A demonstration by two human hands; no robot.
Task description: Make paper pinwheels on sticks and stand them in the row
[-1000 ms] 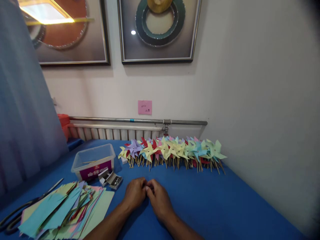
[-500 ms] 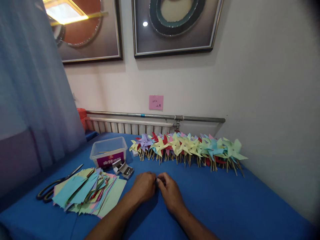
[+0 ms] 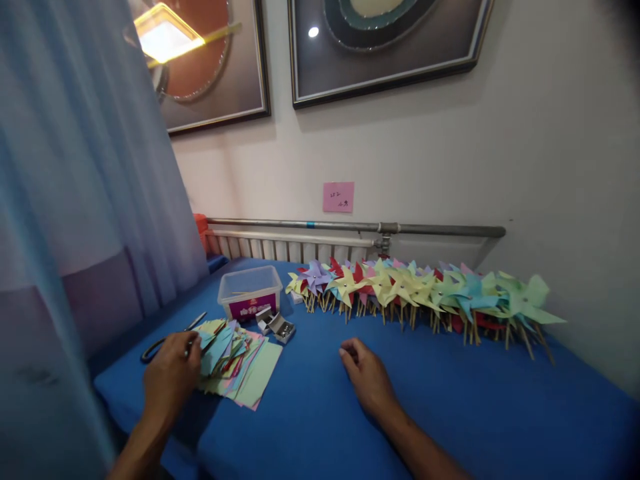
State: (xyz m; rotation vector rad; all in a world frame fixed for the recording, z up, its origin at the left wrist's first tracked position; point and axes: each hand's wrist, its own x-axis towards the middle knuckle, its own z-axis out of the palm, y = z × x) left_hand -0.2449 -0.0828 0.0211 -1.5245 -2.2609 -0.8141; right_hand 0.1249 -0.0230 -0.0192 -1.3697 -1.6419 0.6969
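My left hand (image 3: 173, 373) is over the left edge of a pile of coloured paper pieces (image 3: 260, 373), with thumb and fingers bent together beside a light blue sheet (image 3: 215, 353). Whether that sheet or something smaller is between the fingertips I cannot make out. Partly behind this hand lies a pair of scissors (image 3: 153, 350) with black handles. My right hand (image 3: 367, 373) rests on the blue cloth (image 3: 310, 413), its fingers curled toward the thumb; anything inside them is hidden. Small open boxes (image 3: 283, 329) with shiny metal bits stand beyond the paper.
A clear plastic tub (image 3: 250, 283) with a purple label holds a few thin sticks. Rows of paper pinwheels (image 3: 400, 287) on sticks lie along the back right. Behind them run a metal pipe (image 3: 450, 231) and radiator. A blue curtain (image 3: 100, 167) hangs at the left.
My left hand has left my right hand and moved left to the paper pile. The right hand stays over the cloth, fingers still curled. The view has turned a little left.
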